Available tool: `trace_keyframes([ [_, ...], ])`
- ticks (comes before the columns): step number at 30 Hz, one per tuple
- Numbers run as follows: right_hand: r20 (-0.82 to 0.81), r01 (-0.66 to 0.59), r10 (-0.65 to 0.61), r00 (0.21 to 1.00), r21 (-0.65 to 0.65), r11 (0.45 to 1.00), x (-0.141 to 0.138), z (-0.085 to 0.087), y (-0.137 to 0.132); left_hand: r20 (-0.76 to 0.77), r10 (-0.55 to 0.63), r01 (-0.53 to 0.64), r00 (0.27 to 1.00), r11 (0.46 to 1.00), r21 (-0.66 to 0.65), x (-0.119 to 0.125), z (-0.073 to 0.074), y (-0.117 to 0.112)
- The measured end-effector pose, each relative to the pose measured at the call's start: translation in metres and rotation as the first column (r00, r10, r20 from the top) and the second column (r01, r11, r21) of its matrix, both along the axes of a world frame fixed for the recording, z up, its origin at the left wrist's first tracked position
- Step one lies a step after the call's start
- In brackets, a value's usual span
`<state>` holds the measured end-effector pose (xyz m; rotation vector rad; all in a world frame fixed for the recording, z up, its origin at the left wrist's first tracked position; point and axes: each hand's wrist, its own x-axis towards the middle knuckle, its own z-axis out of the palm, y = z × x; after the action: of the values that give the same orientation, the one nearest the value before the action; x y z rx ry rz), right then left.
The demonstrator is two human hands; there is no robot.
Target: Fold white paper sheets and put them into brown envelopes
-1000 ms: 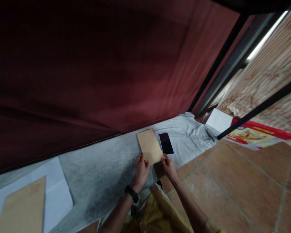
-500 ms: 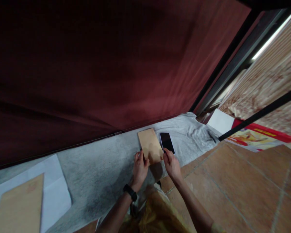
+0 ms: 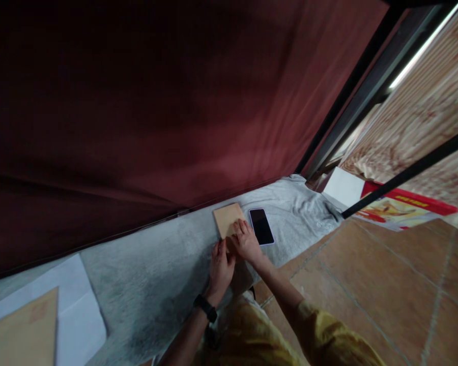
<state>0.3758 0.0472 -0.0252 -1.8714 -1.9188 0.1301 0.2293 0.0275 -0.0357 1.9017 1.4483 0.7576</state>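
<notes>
A flat brown envelope (image 3: 228,216) lies on the grey cloth in front of me, partly covered by my hands. My left hand (image 3: 220,267), with a black watch on its wrist, is closed on the envelope's lower left edge. My right hand (image 3: 247,241) rests palm down across the envelope's lower right part, its fingers stretched out and holding nothing. Just right of the envelope lies a phone (image 3: 261,226) with a dark screen and a pale purple case, close to my right hand but apart from it.
Grey cloth (image 3: 148,274) covers the narrow surface along a dark red curtain (image 3: 213,127). At the lower left, another brown envelope (image 3: 26,330) lies on white paper (image 3: 80,305). A red and yellow box (image 3: 400,206) stands behind a black pole (image 3: 408,173), beside the tiled floor (image 3: 374,284).
My right hand has moved left from the envelope's right edge by the phone and now lies flat on the envelope. My left hand keeps its hold. The view has shifted slightly.
</notes>
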Motion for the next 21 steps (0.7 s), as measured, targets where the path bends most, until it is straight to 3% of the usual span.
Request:
trace_keyframes([
  [21, 0.023, 0.028, -0.028, 0.999, -0.025, 0.999, -0.009, -0.019, -0.007, -0.246, -0.092, 0.124, 0.965, 0.985, 0.119, -0.001, 0.003, -0.003],
])
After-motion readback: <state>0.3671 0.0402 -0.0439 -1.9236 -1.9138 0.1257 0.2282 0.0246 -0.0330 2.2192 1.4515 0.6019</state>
